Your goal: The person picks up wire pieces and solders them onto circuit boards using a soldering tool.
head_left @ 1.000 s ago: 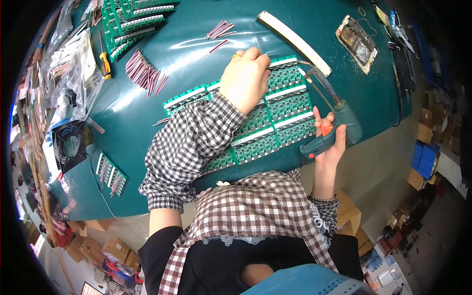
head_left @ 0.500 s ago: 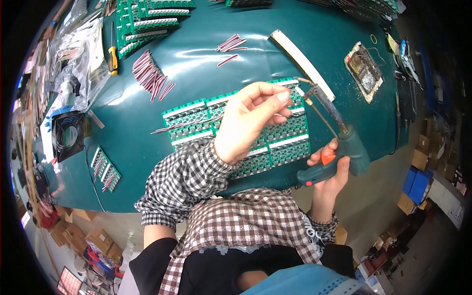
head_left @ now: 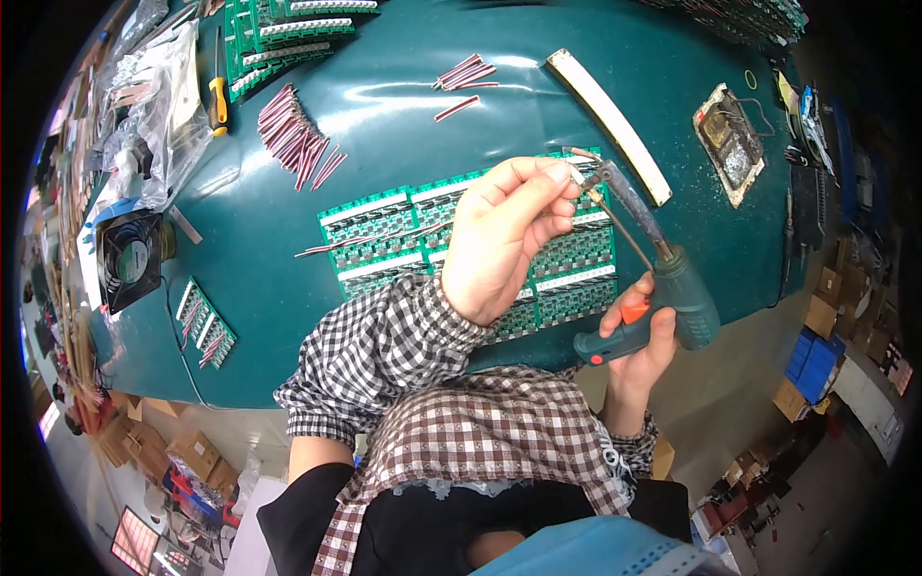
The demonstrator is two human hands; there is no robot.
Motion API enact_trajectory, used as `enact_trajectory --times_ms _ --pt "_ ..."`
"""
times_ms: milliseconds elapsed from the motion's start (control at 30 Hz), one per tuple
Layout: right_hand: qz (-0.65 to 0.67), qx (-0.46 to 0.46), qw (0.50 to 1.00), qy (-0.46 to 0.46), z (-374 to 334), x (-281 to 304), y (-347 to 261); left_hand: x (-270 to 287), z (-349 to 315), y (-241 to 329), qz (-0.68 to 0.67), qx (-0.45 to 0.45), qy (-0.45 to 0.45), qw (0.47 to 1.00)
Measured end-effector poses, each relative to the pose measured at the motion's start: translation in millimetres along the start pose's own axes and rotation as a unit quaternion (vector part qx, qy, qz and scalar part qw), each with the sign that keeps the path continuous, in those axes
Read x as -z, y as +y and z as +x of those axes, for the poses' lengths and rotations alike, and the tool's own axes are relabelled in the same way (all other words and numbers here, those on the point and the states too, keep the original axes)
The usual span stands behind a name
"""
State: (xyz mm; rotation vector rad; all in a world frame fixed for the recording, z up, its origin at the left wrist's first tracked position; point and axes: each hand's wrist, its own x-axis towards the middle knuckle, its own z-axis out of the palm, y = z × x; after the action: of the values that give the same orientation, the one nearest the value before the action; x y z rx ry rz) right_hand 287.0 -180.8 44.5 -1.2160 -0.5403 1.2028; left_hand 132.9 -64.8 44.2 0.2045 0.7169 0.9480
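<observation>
Left hand (head_left: 504, 235) pinched the soldering gun (head_left: 653, 288) tip above the green circuit boards (head_left: 461, 240); right hand (head_left: 639, 341) gripped its handle, steadying it.

The table (head_left: 403, 115) has a glossy teal top. A panel of green circuit boards (head_left: 403, 235) lies at its centre, with one thin wire (head_left: 322, 252) just off the panel's left edge. A pile of red-and-white wires (head_left: 293, 134) lies upper left; a smaller bunch (head_left: 466, 75) lies near the far edge. More boards (head_left: 279, 34) sit at the top left, beside a yellow-handled tool (head_left: 219, 96). A white strip (head_left: 610, 125) lies to the right, near a metal tray (head_left: 730, 144). A fan (head_left: 130, 259) and a small board (head_left: 206, 322) occupy the left edge.
</observation>
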Motion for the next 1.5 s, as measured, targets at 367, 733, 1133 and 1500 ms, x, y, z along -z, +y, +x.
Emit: enact_trajectory --times_ms 367,733,1133,1500 --pt "0.050 -0.009 0.999 -0.006 23 21 -15 54 40 68 0.690 -0.319 0.084 0.644" --pt "0.038 -0.021 0.999 -0.027 27 24 -16 63 58 65 0.764 -0.356 0.061 0.534" --pt "0.054 -0.024 0.998 0.005 30 24 -14 62 54 70 0.796 -0.345 0.010 0.497" --pt "0.061 -0.030 0.998 0.013 30 25 -13 62 54 72 0.796 -0.362 -0.061 0.480"
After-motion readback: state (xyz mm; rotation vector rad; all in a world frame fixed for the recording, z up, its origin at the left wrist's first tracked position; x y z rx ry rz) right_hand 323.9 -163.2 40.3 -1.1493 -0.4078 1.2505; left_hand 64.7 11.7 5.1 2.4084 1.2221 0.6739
